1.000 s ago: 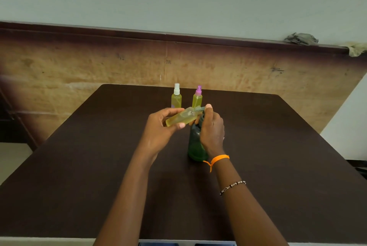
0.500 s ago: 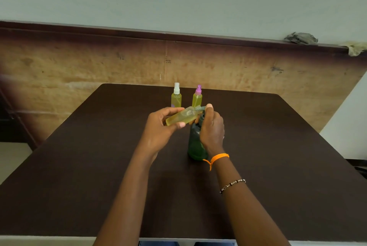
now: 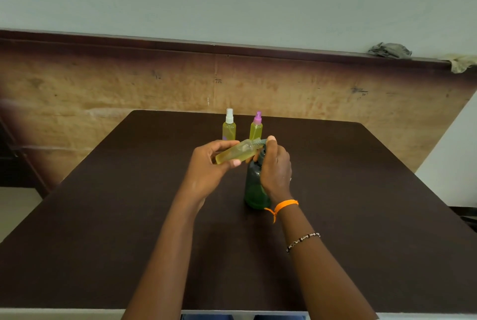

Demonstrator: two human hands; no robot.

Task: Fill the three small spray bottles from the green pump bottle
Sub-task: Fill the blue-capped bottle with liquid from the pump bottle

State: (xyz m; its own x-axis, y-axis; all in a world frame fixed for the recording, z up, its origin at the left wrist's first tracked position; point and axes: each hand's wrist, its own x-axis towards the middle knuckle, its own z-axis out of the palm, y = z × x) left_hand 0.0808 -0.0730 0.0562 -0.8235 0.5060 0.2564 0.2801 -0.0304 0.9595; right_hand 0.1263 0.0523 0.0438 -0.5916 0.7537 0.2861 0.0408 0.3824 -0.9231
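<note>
Uncapped small spray bottle (image 3: 236,153), holding yellow liquid, lies tilted in the left hand (image 3: 206,167), its grip pinching the body, mouth at the pump spout. Green pump bottle (image 3: 254,188) stands on the worktop (image 3: 361,190); right hand (image 3: 275,167) curls round its pump head. White-capped spray bottle (image 3: 229,126) and purple-capped spray bottle (image 3: 256,127) stand upright behind, just apart.

Dim, soft even light, wide-angle edge warp

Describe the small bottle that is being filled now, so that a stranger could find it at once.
On the dark brown table, look above the green pump bottle near the middle. There the left hand holds a small yellowish bottle tilted almost flat, its open neck at the pump spout. Unlike the white-capped bottle and purple-capped bottle standing behind, it has no cap.
</note>
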